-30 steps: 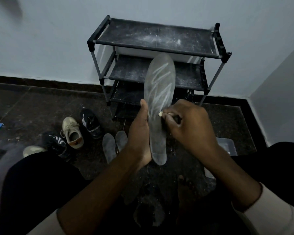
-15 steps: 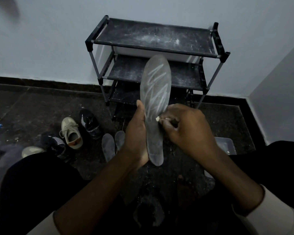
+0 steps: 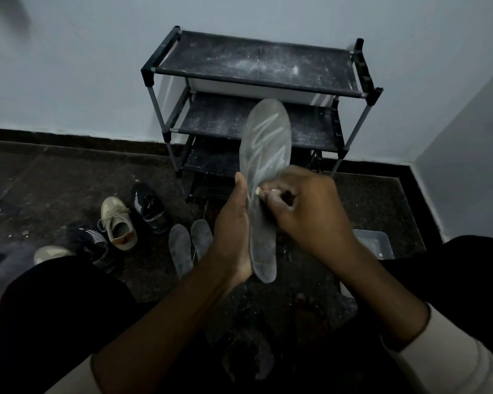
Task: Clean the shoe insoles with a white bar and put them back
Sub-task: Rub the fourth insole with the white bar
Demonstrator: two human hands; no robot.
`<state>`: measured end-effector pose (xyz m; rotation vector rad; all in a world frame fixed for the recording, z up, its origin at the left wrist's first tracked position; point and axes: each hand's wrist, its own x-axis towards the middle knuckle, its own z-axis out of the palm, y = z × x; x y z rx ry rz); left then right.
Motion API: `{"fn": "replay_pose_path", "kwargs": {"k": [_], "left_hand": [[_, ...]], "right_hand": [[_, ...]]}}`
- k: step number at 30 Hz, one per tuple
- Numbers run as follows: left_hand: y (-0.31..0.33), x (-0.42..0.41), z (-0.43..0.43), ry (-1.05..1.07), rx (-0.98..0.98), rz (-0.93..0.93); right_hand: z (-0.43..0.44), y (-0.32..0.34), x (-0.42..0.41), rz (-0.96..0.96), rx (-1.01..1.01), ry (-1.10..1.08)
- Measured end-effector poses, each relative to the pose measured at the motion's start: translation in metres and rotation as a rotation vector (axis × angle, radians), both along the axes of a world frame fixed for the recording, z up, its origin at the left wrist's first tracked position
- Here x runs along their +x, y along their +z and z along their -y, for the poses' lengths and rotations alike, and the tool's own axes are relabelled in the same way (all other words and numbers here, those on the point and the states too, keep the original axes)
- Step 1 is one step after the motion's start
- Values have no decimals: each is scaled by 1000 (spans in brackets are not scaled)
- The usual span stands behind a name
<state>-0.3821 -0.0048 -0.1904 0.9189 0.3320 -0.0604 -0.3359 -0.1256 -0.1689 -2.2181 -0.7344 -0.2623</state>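
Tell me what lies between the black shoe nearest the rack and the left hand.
Head view: two loose insoles lie side by side on the floor between the black shoe and the left hand.

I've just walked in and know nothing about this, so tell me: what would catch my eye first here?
In the centre, the left hand holds a grey insole upright while the right hand pinches a small white bar against its middle; pale zigzag streaks mark the insole's upper half. Behind it stands a dusty black shoe rack. On the floor to the left lie shoes and two more insoles.
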Motion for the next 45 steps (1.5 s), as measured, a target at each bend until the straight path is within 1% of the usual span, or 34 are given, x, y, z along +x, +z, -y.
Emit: {"fn": "replay_pose_path", "kwargs": {"k": [3, 8, 14, 19, 21, 24, 26, 30, 34, 36, 39, 41, 44, 45], "left_hand": [[2, 0, -2, -1, -18, -4], [1, 1, 1, 0, -11, 11], [-1, 0, -1, -21, -36, 15], [-1, -3, 2, -36, -59, 24], [-2, -3, 0, -37, -66, 21], [0, -2, -4, -47, -67, 29], [0, -2, -5, -54, -63, 29], [-4, -4, -1, -85, -42, 21], [-3, -4, -4, -79, -37, 18], [-3, -4, -3, -74, -46, 14], [-8, -5, 1, -78, -63, 24], [-8, -6, -1, -82, -82, 24], [-6, -6, -4, -96, -107, 29], [-6, -6, -4, -99, -110, 27]], "right_hand": [[1, -2, -8, -39, -15, 80], [5, 1, 4, -10, 14, -14], [2, 0, -12, -77, 46, 91], [2, 4, 2, -64, 88, 29], [0, 4, -4, -80, 85, 81], [3, 1, -13, -94, 27, 168], [5, 1, -7, -82, 32, 155], [4, 4, 3, -35, 104, 99], [8, 3, -10, -71, 18, 236], [7, 2, -6, -32, -4, 218], [4, 2, 4, 18, 41, 138], [5, 2, -1, -10, 43, 171], [9, 3, -9, -69, -16, 271], [9, 3, -8, -66, -20, 268]]}}
